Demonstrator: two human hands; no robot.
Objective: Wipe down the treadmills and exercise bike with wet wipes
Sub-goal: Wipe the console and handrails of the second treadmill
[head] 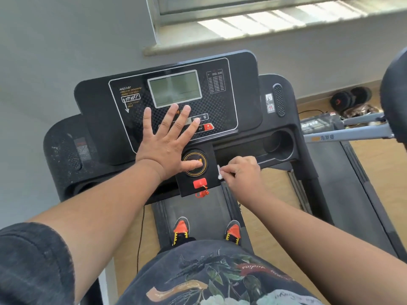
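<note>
While my left hand (164,148) lies flat, released, bracing the console (244,84), my right hand (241,172) grip pinches the wet wipe (219,173); I should drag it firmly along the panel edge

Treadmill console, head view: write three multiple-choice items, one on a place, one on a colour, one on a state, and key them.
1. Where does the left hand lie?
A. on the console
B. on the windowsill
C. on the belt

2. What colour is the safety key?
A. blue
B. red
C. green

3. What is the right hand doing?
A. hanging idle
B. pressing flat
C. holding a white wipe

Key: 1 A, fingers spread across the panel under the display; 2 B, a red tab below the round dial; 3 C, curled fingers pinch the wipe.
</note>
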